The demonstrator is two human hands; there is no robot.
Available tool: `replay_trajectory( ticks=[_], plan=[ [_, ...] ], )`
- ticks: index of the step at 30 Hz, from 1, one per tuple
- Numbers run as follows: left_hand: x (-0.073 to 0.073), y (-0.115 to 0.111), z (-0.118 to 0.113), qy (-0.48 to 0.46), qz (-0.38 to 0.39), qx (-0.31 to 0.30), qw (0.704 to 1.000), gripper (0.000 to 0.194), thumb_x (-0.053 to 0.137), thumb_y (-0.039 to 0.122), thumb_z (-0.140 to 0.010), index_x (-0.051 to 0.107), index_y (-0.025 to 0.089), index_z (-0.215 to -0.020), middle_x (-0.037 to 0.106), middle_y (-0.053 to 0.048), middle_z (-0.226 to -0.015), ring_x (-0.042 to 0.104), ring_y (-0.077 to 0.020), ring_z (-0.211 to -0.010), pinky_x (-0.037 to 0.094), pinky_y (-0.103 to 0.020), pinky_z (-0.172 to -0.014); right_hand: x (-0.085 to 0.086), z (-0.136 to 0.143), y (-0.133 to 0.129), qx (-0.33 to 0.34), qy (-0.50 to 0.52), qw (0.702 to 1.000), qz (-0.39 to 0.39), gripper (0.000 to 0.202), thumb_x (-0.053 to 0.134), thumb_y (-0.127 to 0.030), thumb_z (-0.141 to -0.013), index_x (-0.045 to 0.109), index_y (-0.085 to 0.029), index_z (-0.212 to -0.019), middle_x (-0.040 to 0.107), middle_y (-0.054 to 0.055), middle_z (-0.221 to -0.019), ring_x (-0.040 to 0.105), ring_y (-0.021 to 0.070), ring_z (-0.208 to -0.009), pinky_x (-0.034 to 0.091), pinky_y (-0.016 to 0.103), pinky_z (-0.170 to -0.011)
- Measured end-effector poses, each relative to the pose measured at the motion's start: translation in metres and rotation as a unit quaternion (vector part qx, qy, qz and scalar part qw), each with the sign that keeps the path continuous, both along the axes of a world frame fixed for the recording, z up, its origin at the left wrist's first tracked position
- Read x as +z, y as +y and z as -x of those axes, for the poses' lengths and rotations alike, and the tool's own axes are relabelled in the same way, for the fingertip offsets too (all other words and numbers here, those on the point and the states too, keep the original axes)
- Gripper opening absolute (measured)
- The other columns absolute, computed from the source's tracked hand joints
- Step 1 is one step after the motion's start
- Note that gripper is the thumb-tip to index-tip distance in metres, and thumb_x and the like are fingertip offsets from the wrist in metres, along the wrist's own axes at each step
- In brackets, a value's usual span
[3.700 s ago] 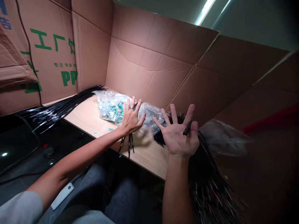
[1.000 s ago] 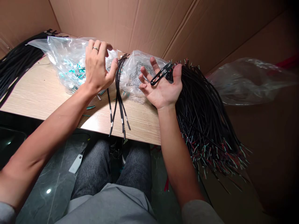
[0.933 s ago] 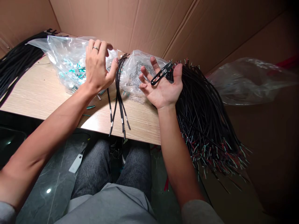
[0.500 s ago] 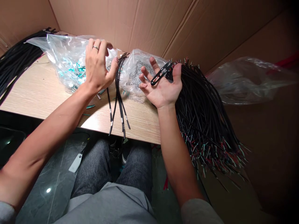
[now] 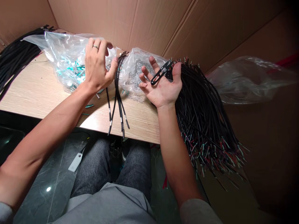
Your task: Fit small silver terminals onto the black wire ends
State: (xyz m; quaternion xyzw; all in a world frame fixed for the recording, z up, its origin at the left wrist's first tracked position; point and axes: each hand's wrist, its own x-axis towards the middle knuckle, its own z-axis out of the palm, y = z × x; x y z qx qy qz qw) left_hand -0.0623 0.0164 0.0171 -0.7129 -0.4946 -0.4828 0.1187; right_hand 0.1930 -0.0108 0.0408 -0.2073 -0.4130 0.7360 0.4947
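Note:
My left hand [image 5: 97,63], a ring on one finger, hovers palm down with thumb apart and fingers loosely bent. Nothing shows in it. Beneath and beside it is a clear plastic bag [image 5: 67,67] with teal and silver foil scraps. My right hand [image 5: 163,88] is turned palm up, fingers spread, and carries black thread snips [image 5: 160,74] lying across the palm and fingers. Between the hands, several black cables [image 5: 118,90] with silvery bands near their ends lie over the table's front edge. Behind my right fingers sits a clear bag of small silvery pieces [image 5: 134,74].
A large bundle of black cables [image 5: 201,105] with stripped coloured wire ends hangs off the right side of the table [image 5: 144,124]. More black cables [image 5: 18,56] lie at the far left. Cardboard walls [image 5: 105,18] enclose the back. An empty-looking clear bag [image 5: 245,81] is at right.
The hands and the snips keep practically the same pose. The whole view has shifted very slightly; nothing has been taken hold of or let go.

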Motion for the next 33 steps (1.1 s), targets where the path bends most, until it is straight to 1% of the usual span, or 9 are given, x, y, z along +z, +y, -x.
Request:
replay_trajectory(
  ticks=[5,10,14,17,20,22,25,29,33],
  plan=[
    [-0.002,0.003,0.001,0.017,0.001,0.008,1.0,0.05,0.044,0.068,-0.098,0.054,0.022,-0.115,0.055,-0.009,-0.102,0.041,-0.0264,-0.102,0.035,-0.051,-0.094,-0.002,0.0,0.002,-0.002,-0.014,1.0,-0.025,0.073,0.028,-0.081,-0.095,0.069,-0.027,-0.121,0.072,0.006,-0.109,0.066,0.0279,-0.111,0.056,0.042,-0.085],
    [-0.001,-0.001,0.0,-0.027,-0.002,-0.021,0.999,0.05,0.039,0.069,-0.098,0.057,0.025,-0.114,0.06,-0.009,-0.102,0.045,-0.0293,-0.101,0.036,-0.054,-0.094,-0.007,0.002,0.011,-0.083,-0.105,0.99,-0.043,0.059,0.046,-0.077,-0.093,0.072,-0.025,-0.103,0.07,0.008,-0.091,0.067,0.0245,-0.092,0.053,0.035,-0.069],
    [0.001,-0.006,-0.002,-0.055,-0.009,-0.025,0.998,0.047,0.042,0.069,-0.095,0.059,0.029,-0.112,0.064,-0.01,-0.102,0.051,-0.034,-0.106,0.037,-0.056,-0.094,-0.011,0.009,0.011,-0.111,-0.203,0.97,-0.078,0.05,0.056,-0.072,-0.093,0.072,-0.025,-0.101,0.065,0.006,-0.078,0.065,0.0202,-0.079,0.05,0.032,-0.063],
    [0.001,-0.006,-0.002,-0.063,0.014,-0.034,0.997,0.045,0.043,0.068,-0.094,0.059,0.031,-0.115,0.065,-0.011,-0.106,0.051,-0.0361,-0.111,0.036,-0.056,-0.096,-0.014,0.016,0.004,-0.068,-0.26,0.957,-0.113,0.038,0.063,-0.059,-0.096,0.072,-0.022,-0.1,0.067,0.006,-0.086,0.064,0.0176,-0.081,0.051,0.03,-0.067],
    [0.001,-0.005,-0.002,-0.063,0.033,-0.03,0.997,0.049,0.041,0.066,-0.094,0.059,0.027,-0.118,0.065,-0.013,-0.11,0.049,-0.0342,-0.109,0.033,-0.056,-0.098,-0.018,0.025,-0.004,-0.012,-0.328,0.934,-0.142,0.029,0.067,-0.048,-0.095,0.072,-0.02,-0.105,0.066,0.007,-0.096,0.06,0.0143,-0.076,0.048,0.029,-0.064],
    [0.002,-0.006,-0.002,-0.064,0.042,-0.024,0.997,0.053,0.039,0.067,-0.094,0.06,0.025,-0.12,0.065,-0.014,-0.112,0.047,-0.0334,-0.108,0.031,-0.056,-0.098,-0.021,0.03,-0.008,0.002,-0.379,0.912,-0.153,0.029,0.064,-0.046,-0.097,0.072,-0.02,-0.107,0.064,0.005,-0.092,0.053,0.012,-0.068,0.043,0.028,-0.058],
    [0.005,-0.008,-0.003,-0.064,0.067,-0.022,0.995,0.058,0.035,0.069,-0.091,0.061,0.027,-0.121,0.067,-0.014,-0.113,0.047,-0.0344,-0.114,0.027,-0.056,-0.098,-0.023,0.038,-0.012,0.013,-0.426,0.885,-0.188,0.026,0.062,-0.041,-0.098,0.073,-0.018,-0.098,0.063,0.004,-0.086,0.052,0.0126,-0.069,0.041,0.029,-0.06],
    [0.007,-0.009,-0.004,-0.068,0.081,-0.019,0.994,0.058,0.036,0.071,-0.087,0.062,0.029,-0.118,0.069,-0.014,-0.112,0.044,-0.036,-0.121,0.023,-0.058,-0.1,-0.028,0.041,-0.015,0.02,-0.456,0.865,-0.207,0.02,0.072,-0.034,-0.088,0.069,-0.016,-0.08,0.063,0.003,-0.078,0.053,0.0137,-0.07,0.041,0.03,-0.064],
    [0.005,-0.006,-0.001,-0.061,0.076,0.01,0.995,0.05,0.036,0.066,-0.09,0.059,0.03,-0.116,0.068,-0.013,-0.113,0.043,-0.0343,-0.125,0.026,-0.061,-0.102,-0.033,0.037,-0.014,0.054,-0.527,0.821,-0.213,0.021,0.076,-0.034,-0.083,0.07,-0.016,-0.073,0.064,0.004,-0.073,0.052,0.0145,-0.066,0.039,0.032,-0.062]
  ],
)
